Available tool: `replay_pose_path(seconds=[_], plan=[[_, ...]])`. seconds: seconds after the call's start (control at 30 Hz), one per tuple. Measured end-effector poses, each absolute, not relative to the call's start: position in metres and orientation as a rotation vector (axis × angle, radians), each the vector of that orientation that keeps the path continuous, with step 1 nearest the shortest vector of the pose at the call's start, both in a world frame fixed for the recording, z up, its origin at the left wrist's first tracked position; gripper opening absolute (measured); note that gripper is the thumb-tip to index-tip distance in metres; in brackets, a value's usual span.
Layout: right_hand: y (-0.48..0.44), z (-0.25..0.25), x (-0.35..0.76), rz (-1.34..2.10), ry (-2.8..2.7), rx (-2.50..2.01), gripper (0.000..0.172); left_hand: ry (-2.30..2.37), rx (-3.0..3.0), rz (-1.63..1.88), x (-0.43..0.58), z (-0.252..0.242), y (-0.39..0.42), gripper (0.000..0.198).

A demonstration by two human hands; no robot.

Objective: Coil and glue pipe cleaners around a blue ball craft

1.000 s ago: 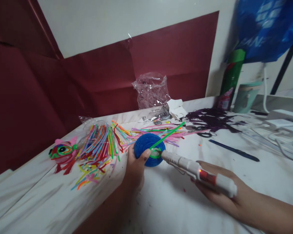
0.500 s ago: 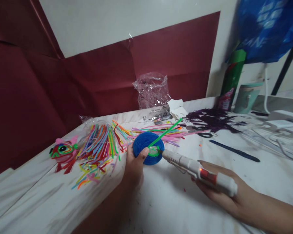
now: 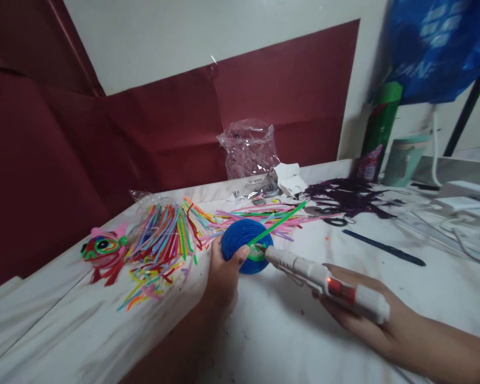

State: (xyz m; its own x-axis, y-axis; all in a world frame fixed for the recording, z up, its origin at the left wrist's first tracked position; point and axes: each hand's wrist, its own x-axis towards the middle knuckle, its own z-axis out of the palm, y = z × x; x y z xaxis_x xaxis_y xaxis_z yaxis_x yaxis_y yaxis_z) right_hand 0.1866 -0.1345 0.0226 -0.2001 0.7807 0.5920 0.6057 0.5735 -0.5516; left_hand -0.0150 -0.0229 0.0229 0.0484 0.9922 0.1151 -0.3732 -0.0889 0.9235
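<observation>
My left hand (image 3: pixel 224 274) pinches a blue disc (image 3: pixel 239 234) — my right hand (image 3: pixel 360 327) wraps around a glue gun (image 3: pixel 304 270) — a green strip (image 3: pixel 280 221) sits by my left hand.

Left grip (image 3: pixel 225 271), right grip (image 3: pixel 356 323) and both forearms (image 3: pixel 444 337) are bare.

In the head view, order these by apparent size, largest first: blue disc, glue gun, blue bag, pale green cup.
1. Blue bag, though cut by the frame
2. Glue gun
3. Blue disc and pale green cup: too alike to rank
</observation>
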Motion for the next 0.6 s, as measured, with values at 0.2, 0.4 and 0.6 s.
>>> replay_pose_path(seconds=[0.2, 0.4, 0.6], plan=[[-0.1331, 0.0205, 0.1877, 0.255, -1.978, -1.065, 0.009, 0.837, 1.022, 1.404, -0.0138, 0.0232, -0.0235, 0.064], [-0.1339, 0.0252, 0.1871, 0.256, -1.997, -1.044, 0.007, 0.852, 1.049, 1.395, -0.0142, 0.0213, -0.0211, 0.065], [-0.1352, 0.0282, 0.1858, 0.207, -1.987, -1.051, 0.008, 0.839, 1.035, 1.401, -0.0157, 0.0208, -0.0197, 0.064]])
